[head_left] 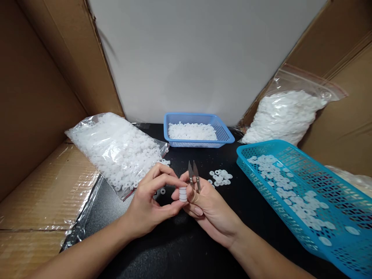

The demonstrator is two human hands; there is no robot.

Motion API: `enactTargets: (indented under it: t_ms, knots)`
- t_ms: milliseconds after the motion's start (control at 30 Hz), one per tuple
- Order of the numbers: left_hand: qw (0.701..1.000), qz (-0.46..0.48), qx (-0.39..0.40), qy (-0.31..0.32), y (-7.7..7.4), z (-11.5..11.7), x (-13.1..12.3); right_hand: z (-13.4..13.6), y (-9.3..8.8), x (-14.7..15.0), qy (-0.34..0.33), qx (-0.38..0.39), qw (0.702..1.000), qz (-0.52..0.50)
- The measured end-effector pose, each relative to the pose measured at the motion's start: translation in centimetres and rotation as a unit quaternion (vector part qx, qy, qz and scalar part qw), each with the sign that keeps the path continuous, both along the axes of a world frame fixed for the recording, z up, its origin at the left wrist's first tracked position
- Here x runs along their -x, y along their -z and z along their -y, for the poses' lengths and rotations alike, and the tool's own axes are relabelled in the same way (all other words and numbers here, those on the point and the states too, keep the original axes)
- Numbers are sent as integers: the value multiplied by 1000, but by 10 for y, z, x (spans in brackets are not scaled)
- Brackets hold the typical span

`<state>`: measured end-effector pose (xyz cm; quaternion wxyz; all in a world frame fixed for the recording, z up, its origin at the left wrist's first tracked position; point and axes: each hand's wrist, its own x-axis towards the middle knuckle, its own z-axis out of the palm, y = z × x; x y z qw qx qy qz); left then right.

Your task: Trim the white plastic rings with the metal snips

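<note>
A short stack of white rings [183, 194] is held upright between both hands, above the black table. The thumb and fingers of my left hand [151, 197] close on it from the left. My right hand [205, 201] touches the stack from the right with its thumb and fingers. Small metal thread snips [194, 178] also rest in my right hand, their two pointed blades apart and pointing up. Loose white rings [221, 177] lie on the table right of the snips, and one ring [162, 191] lies behind my left hand.
A clear bag of white rings [116, 147] lies at the left. At the back stands a blue basket [197, 144] with white pieces. A turquoise basket [279, 205] holds white discs at the right, with a filled bag [286, 112] behind. Cardboard [37, 193] flanks the table [151, 255].
</note>
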<state>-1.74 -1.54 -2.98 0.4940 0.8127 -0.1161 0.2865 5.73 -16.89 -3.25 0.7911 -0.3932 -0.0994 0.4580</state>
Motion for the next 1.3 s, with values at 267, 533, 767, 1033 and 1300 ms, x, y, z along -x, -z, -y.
enactTargets:
  t_ms: [267, 533, 767, 1033, 1300]
  knots:
    - [1000, 9, -5, -8, -1, 0, 0, -1, 1, 2, 0, 14, 1000, 17]
    - [1000, -3, -6, -22, 0, -1, 1, -1, 0, 4, -12, 9, 1000, 24]
    - [999, -2, -31, -33, -1, 1, 0, -3, 3, 3, 2, 9, 999, 48]
    - [999, -12, -24, -21, 1, 1, 1, -3, 2, 2, -13, 0, 1000, 28]
    - [1000, -21, -8, -10, 1, 1, 1, -4, -1, 3, -20, 8, 999, 26]
